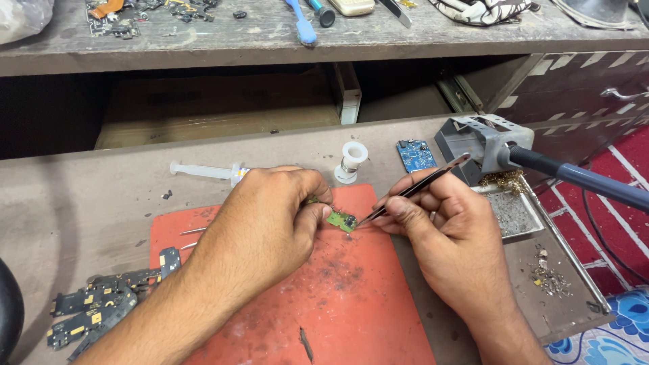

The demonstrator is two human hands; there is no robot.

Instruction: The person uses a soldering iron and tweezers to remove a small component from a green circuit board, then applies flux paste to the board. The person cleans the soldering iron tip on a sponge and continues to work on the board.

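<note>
From the head view, looking down at my bench, my left hand (pixel 270 220) pinches a small green circuit board (pixel 342 220) by its left end between thumb and forefinger, holding it just above the worn orange rubber work mat (pixel 351 304), near the mat's top edge. My right hand (pixel 443 233) is closed around a pair of slim dark metal tweezers (pixel 412 190), whose tips touch the board's right edge, at three o'clock from it. I judge the board very light, stiff, thin and fragile, its tiny parts easily knocked, so the bare edges are the place to take it, never the populated face. At twelve o'clock from the board stands a small white plastic bobbin (pixel 351 161); at eleven lies a clear plastic syringe (pixel 203 171). At two o'clock are a small blue circuit board (pixel 416 155) and a grey metal soldering-iron stand (pixel 483 145) with the blue-handled iron (pixel 581 178) resting in it. At eight o'clock lies a heap of dark scrap boards (pixel 94 311).
</note>
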